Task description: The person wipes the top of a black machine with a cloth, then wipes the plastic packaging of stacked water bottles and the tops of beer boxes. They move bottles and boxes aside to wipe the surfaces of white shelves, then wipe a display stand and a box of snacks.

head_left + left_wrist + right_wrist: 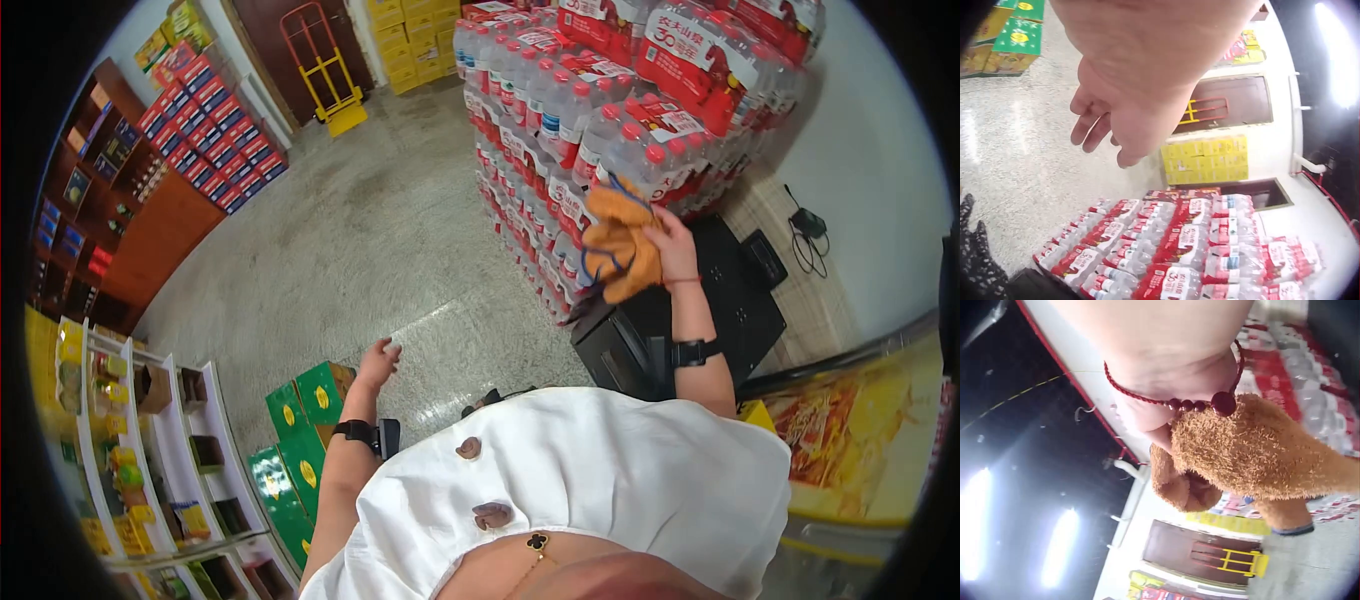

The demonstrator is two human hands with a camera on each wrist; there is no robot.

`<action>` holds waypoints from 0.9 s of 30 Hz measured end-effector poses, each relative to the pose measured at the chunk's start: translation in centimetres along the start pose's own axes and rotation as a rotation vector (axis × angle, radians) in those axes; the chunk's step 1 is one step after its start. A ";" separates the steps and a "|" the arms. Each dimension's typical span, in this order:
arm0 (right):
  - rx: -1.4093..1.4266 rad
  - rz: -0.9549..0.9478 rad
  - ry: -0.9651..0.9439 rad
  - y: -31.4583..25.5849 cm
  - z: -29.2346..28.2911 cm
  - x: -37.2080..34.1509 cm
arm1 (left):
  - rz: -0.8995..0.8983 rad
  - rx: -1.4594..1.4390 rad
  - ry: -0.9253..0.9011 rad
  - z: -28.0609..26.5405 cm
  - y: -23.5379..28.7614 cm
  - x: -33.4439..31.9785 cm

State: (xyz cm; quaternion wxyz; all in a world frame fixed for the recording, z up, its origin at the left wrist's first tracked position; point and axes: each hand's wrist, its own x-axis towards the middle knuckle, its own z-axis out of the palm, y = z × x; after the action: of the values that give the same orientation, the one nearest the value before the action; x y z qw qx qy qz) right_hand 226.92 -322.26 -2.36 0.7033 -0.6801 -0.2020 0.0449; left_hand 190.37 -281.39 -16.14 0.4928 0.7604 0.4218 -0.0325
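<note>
Fuzzy orange-brown gloves with dark blue edging (622,245) are gripped in the right hand (672,245), beside the tall stack of red-labelled water bottle packs (560,130). In the right wrist view the gloves (1254,450) hang from the right hand (1160,425), whose fingers are mostly hidden behind them. The left hand (376,364) is held out over the floor with nothing in it. Its fingers are loosely bent in the left wrist view, where the hand (1129,106) hangs above the bottle packs (1172,250).
A black box-like unit (720,300) stands beside the bottle stack. Green cartons (300,440) and a white shelf rack (150,430) are at the lower left. A yellow and red hand truck (335,90) stands by the door. A black adapter with cable (808,223) lies near the wall.
</note>
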 end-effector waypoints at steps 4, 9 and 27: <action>0.009 -0.059 0.005 -9.0 3.6 1.0 | 0.277 0.055 -0.019 -1.4 5.8 0.9; -0.135 -0.223 -0.059 -11.6 6.9 4.5 | 0.781 0.253 0.002 1.0 21.3 -2.0; -0.357 -0.512 -0.120 -9.8 6.4 13.2 | 1.191 -0.519 -0.085 12.5 48.7 9.1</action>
State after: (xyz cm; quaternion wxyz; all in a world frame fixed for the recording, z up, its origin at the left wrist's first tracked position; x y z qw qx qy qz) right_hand 234.69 -312.48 10.10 0.5479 -0.7162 -0.4124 -0.1296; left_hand 233.55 -293.27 8.44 0.6103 0.7184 -0.0976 0.3192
